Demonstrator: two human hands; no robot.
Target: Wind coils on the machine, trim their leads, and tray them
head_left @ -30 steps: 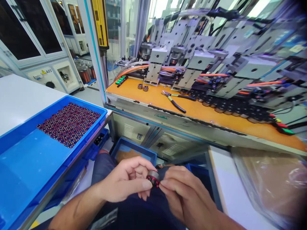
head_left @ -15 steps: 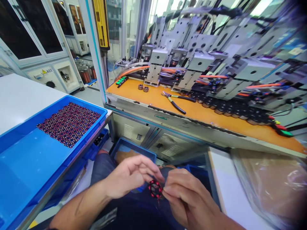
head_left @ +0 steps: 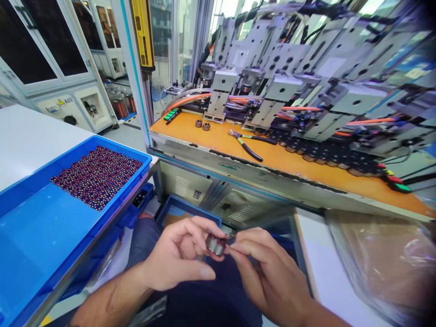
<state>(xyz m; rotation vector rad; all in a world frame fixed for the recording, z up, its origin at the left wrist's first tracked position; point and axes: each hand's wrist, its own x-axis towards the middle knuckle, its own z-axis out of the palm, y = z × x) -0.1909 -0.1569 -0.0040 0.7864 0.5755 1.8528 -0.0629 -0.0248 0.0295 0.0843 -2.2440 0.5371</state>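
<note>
A small motor stator, a ring with a grey metal side and dark red windings on its face, is held in front of my lap. The fingers of my left hand curl round its far and left side, while the left thumb points away from it below. From the other side, my right hand pinches with thumb and index finger at the stator's right edge. Whether a wire end is also between those fingertips is too small to tell.
To the left, a blue tray holds many small wound parts. Pliers, two metal rings and a row of dark-topped parts lie on the orange bench below machine heads. Plastic-wrapped material is at right.
The stator has been raised and tipped, from its wound face toward me to its metal side. My left fingers have closed round it; my right hand stays at its right edge.
</note>
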